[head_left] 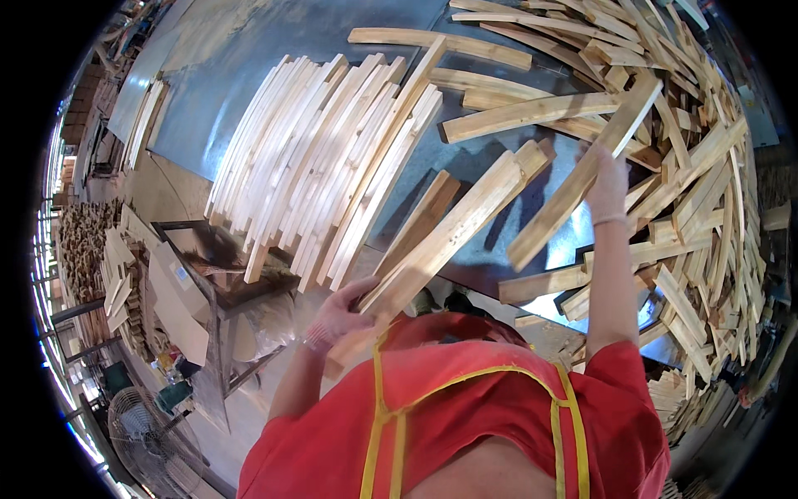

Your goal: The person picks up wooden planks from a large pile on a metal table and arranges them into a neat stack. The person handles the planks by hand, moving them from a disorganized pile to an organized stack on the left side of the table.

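Flat tan cardboard sheets [179, 308] with a small pale rectangular label at 9 o'clock, stacked beside a dark metal stand [218, 287]. Round wire fan guard [137, 428] at 7 o'clock on the floor.

Left hand [339, 312] at 7 o'clock of centre, gloved, fingers curled around the near end of a bundle of pale wood slats [453, 229]; bundle slanting up toward 1 o'clock, far end resting over the grey sheet-metal tabletop [224, 58]. Right hand [607, 187] at 3 o'clock, raised, fingers wrapped and pressed together on a single long slat [582, 179], tilted, upper end toward 1 o'clock, lower end over the table.

Neat fanned row of slats [324, 166], rough-sawn, light pine colour, straight-edged, lying side by side at 11 o'clock, near ends overhanging the table's front edge. Loose jumbled heap of slats [698, 191] from 1 to 4 o'clock, crossing at all angles, spilling over the right edge. Darker brown slat [424, 216] between row and bundle.

Bare metal showing at 12 o'clock and in a strip between row and heap. Red vest with yellow trim [465, 416] at 6 o'clock.
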Available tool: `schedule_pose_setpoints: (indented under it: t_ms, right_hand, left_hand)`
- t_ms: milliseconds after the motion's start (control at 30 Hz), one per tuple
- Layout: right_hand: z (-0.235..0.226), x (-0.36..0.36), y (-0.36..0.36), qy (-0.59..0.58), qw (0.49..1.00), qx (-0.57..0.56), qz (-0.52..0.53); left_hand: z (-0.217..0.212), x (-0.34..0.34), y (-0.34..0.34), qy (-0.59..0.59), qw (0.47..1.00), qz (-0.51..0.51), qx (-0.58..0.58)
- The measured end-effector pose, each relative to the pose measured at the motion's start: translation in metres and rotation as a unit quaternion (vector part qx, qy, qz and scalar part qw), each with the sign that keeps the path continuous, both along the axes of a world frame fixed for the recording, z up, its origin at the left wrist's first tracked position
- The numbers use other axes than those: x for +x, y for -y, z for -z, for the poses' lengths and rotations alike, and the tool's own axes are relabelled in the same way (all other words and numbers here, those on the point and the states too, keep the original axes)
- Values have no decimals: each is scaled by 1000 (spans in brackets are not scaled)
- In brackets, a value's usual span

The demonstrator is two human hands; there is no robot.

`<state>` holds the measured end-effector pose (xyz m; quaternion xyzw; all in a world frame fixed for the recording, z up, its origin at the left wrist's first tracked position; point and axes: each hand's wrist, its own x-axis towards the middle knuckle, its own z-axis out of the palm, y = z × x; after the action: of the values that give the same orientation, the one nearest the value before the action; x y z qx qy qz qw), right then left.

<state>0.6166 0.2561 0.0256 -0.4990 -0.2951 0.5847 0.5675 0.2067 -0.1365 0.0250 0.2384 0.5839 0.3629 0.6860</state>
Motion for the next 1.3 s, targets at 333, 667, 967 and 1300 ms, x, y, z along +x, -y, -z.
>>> schedule_pose_setpoints:
  t_ms: [333, 667, 967, 1300]
  right_hand:
    - [109, -123, 154, 302, 935, -70, -171]
    - [62, -132, 133, 47, 931, -208, -297]
    - [62, -252, 141, 305, 906, -129, -265]
    - [72, -474, 111, 277, 881, -136, -359]
  left_hand:
    - [-2, 57, -53, -525, 827, 190, 74]
    - [21, 99, -135, -521, 817, 212, 125]
    - [30, 3, -133, -687, 655, 102, 299]
    - [70, -216, -134, -693, 680, 147, 189]
